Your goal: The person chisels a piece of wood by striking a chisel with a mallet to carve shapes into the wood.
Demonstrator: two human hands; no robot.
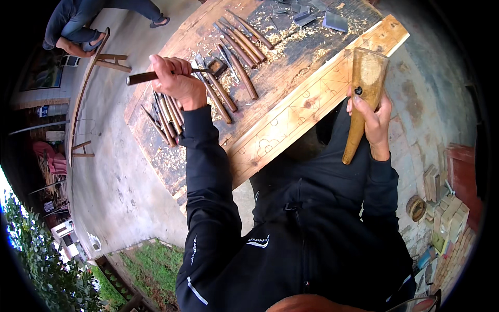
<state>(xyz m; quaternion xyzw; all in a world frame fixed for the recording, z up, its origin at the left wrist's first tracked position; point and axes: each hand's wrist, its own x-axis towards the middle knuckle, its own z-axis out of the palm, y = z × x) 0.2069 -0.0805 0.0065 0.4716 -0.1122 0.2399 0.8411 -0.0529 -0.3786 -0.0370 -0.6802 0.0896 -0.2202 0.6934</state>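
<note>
The left hand point(179, 83) is clenched around a slim carving tool with a dark brown wooden handle point(141, 78) and a thin metal shank. The handle's butt sticks out left of the fist; the shank points right toward a small dark squarish block point(217, 67), and whether the tip touches it I cannot tell. This tool is held over the left part of a worn brown wooden table point(208, 18) strewn with pale shavings.

The right hand point(377, 117) grasps a yellow-brown wooden mallet point(370, 78) with a thick flat-sided head and a tapering handle. It is held to the right, over the near edge of a long pale wooden plank point(288, 130) marked with drawn outlines. The thumb lies across the neck and the other fingers wrap behind, mostly hidden.

The mallet looks solid, stiff and top-heavy, so a grip lower on the taper should give more swing, while the neck hold should give more control. The carving tool seems light and rigid; its wooden handle is the safe place to hold, since the working end is probably sharp. The plank appears firm, though its surface likely dents easily, and it is best steadied by its long edges.
</note>
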